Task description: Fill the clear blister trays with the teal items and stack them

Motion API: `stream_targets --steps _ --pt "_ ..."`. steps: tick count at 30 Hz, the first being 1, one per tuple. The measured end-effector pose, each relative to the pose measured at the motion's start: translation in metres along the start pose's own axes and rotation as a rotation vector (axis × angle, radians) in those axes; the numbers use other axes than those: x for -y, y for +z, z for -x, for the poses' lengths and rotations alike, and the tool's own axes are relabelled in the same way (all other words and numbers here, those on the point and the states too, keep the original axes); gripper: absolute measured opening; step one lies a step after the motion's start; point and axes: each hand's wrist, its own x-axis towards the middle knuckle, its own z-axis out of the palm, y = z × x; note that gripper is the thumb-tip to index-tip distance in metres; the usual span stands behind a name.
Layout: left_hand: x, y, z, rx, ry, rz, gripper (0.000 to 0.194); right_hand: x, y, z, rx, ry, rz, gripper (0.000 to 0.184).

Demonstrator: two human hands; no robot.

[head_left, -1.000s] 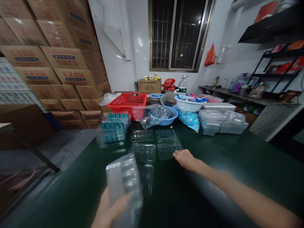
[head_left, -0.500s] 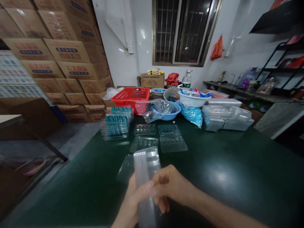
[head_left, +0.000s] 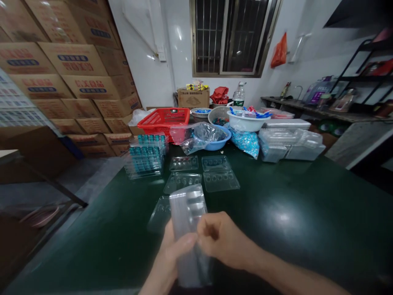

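My left hand (head_left: 175, 250) is wrapped round a stack of clear plastic blister trays (head_left: 184, 213), held on edge at the front of the table. Closed in a pinch, my right hand (head_left: 224, 237) presses its fingertips against the stack's right side; motion blurs the exact grip. Just beyond lie several single clear trays with moulded hollows: one tray (head_left: 160, 214) partly behind the stack, another tray (head_left: 183, 182) past it, and an open tray (head_left: 221, 181) to the right.
Filled trays with teal pieces (head_left: 144, 157) are stacked at the left. Behind stand a red basket (head_left: 166, 119), a blue basin (head_left: 219, 141), a white basin (head_left: 248, 123) and a blue-patterned bag (head_left: 245, 143). Clear plastic containers (head_left: 291, 145) sit at the right on the green table (head_left: 276, 246).
The view has turned slightly, shifting the scene left and up. My right hand's fingers have curled tighter against the stack; my left hand keeps holding it.
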Motion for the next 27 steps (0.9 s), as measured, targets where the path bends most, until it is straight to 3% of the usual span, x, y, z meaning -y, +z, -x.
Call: stream_targets --steps 4,6,9,13,17,20,22,25,27 --pt "-0.015 -0.039 -0.015 -0.260 -0.042 0.092 0.041 0.014 -0.045 0.027 -0.175 -0.095 0.350 0.011" --pt "-0.026 -0.060 -0.018 -0.373 0.003 0.097 0.044 0.011 -0.063 0.043 -0.132 -0.114 0.603 0.012" --pt "-0.035 -0.081 -0.016 -0.410 0.049 0.046 0.059 -0.011 -0.071 0.057 0.068 -0.137 1.027 0.012" --pt "-0.033 -0.082 -0.008 -0.381 0.093 -0.043 0.072 -0.057 -0.076 0.043 0.334 -0.141 1.406 0.011" --pt "-0.026 -0.068 0.003 -0.339 0.096 -0.076 0.082 -0.075 -0.095 0.015 0.347 -0.091 1.552 0.014" --pt "-0.022 -0.055 0.013 -0.318 0.098 -0.078 0.076 -0.062 -0.085 0.011 0.172 -0.073 1.402 0.010" --pt "-0.018 -0.043 0.020 -0.268 0.119 -0.116 0.068 -0.047 -0.056 0.016 0.071 -0.038 1.034 0.018" --pt "-0.012 -0.019 0.029 -0.023 0.174 -0.166 0.057 -0.031 -0.002 0.024 0.132 0.126 0.269 0.032" --pt "-0.009 -0.006 0.031 0.159 0.138 -0.166 0.052 -0.028 0.024 0.023 0.164 0.190 -0.059 0.032"
